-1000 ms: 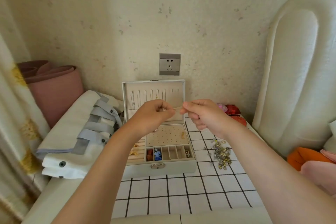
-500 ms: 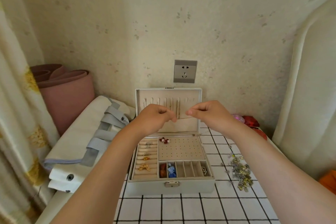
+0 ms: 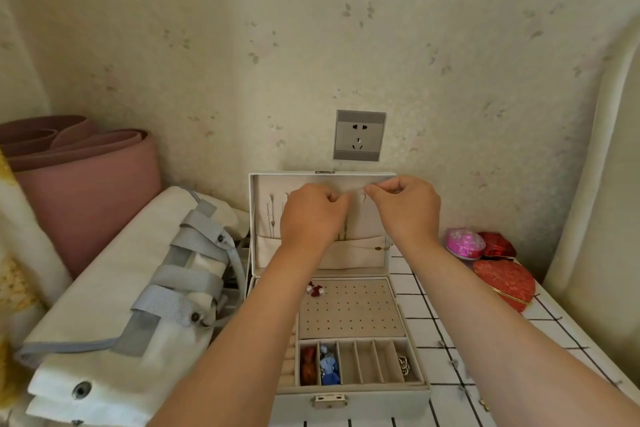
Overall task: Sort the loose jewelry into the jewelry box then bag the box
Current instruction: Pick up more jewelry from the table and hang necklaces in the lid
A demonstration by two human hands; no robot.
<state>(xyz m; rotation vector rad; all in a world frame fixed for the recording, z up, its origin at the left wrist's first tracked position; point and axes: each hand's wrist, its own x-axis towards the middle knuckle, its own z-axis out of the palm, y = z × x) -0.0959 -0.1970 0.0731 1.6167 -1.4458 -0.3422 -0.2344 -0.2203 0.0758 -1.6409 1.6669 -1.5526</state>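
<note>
Box lid stands open just behind the hands — left hand and right hand each pinch a faint chain between them.

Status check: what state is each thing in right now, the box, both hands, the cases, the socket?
jewelry box: open, lid upright.
left hand: pinching a fine chain at the lid hooks.
right hand: pinching the same chain.
front latch: undone.
heart-shaped red case: closed.
pink round case: closed.
wall socket: nothing plugged in.
pink mat: rolled up.
white bag: folded flat.
</note>
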